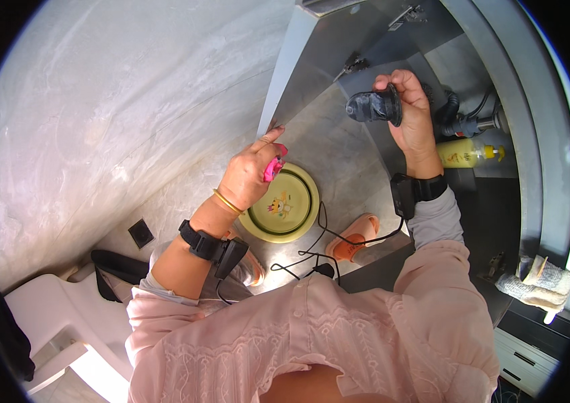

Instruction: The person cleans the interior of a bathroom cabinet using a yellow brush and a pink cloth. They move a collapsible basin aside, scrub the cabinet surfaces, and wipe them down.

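Note:
My left hand (252,166) rests its fingertips by the edge of an open grey cabinet door (310,65). A crumpled pink thing, perhaps a cloth or wrapper (273,169), is held in its curled fingers. Up at the right, my right hand (408,108) grips a black, flanged rubber or plastic fitting (375,106) by its wide rim; its rounded end points left and carries pale residue. Behind that hand, inside the cabinet, are a black corrugated hose (447,108) and a pipe with a metal section (486,122). A yellow pump bottle (461,153) lies on its side near my right wrist.
A round yellow-green basin (280,206) with a cartoon print stands on the floor below my left hand. Black cable (297,254) loops near my orange sandal (355,237). A square floor drain (141,233) and white plastic seat (58,322) are at left; whitish gloves or cloths (542,284) hang at right.

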{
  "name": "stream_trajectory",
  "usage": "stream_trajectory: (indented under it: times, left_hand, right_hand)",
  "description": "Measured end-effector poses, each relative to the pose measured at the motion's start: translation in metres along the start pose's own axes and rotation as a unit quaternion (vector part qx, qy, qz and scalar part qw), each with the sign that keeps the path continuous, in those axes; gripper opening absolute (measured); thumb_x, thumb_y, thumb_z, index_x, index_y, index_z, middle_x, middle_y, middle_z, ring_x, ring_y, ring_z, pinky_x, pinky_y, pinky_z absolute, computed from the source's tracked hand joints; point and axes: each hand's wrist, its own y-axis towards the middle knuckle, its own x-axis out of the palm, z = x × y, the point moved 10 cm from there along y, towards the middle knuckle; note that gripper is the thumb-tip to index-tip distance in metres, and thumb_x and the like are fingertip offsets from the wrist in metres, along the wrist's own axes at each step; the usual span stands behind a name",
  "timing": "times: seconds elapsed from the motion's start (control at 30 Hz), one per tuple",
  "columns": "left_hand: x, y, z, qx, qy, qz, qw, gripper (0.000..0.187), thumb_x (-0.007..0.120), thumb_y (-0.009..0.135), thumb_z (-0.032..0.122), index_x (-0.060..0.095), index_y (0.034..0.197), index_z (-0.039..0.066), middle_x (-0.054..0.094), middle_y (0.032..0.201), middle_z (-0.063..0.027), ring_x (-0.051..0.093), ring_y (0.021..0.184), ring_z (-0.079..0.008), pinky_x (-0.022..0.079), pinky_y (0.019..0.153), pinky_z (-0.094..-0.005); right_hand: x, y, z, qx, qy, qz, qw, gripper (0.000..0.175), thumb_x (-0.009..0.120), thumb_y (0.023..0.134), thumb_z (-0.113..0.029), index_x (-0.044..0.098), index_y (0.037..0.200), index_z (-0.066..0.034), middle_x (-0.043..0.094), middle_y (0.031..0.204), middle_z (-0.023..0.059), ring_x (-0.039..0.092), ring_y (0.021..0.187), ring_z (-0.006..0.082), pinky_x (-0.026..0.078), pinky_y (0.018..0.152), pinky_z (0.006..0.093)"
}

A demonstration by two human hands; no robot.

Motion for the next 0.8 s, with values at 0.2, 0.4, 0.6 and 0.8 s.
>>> stream_trajectory:
  times: [0.2,0.4,0.6,0.8]
  left_hand:
    - [0.002,-0.001,-0.004,-0.005,-0.004,-0.005,1.0,0.019,0.062,0.074,0.001,0.058,0.092,0.005,0.056,0.12,-0.0146,0.059,0.099,-0.0321,0.052,0.079,-0.0356]
    - [0.002,-0.002,-0.005,-0.011,-0.007,0.0,1.0,0.019,0.062,0.075,0.001,0.058,0.093,0.004,0.056,0.12,-0.0148,0.058,0.1,-0.0316,0.051,0.08,-0.0355]
    - [0.005,0.0,-0.005,-0.001,-0.006,-0.005,1.0,0.027,0.071,0.071,0.005,0.06,0.095,0.002,0.058,0.115,-0.0186,0.056,0.108,-0.0305,0.051,0.082,-0.0334]
    - [0.004,0.0,-0.003,-0.001,0.011,-0.005,1.0,0.026,0.071,0.071,0.004,0.061,0.095,0.002,0.057,0.116,-0.0182,0.057,0.108,-0.0295,0.051,0.083,-0.0333]
  right_hand:
    - [0.014,-0.002,-0.01,-0.04,-0.126,-0.014,0.991,0.028,0.047,0.08,0.013,0.05,0.102,-0.0043,0.057,0.099,0.007,0.054,0.095,0.013,0.043,0.085,0.0242]
    - [0.037,-0.007,-0.016,-0.113,-0.382,0.006,0.917,0.023,0.053,0.077,0.012,0.059,0.095,-0.0021,0.059,0.093,0.0058,0.058,0.085,0.0134,0.045,0.077,0.0234]
    - [0.035,-0.01,-0.018,-0.127,-0.507,0.042,0.852,0.023,0.059,0.072,0.008,0.064,0.09,-0.0047,0.062,0.085,0.005,0.058,0.074,0.0139,0.045,0.065,0.024]
    - [0.003,-0.009,0.001,-0.026,-0.437,0.116,0.891,0.026,0.058,0.072,0.007,0.067,0.093,-0.0055,0.058,0.073,0.0,0.049,0.06,0.0067,0.042,0.056,0.0216]
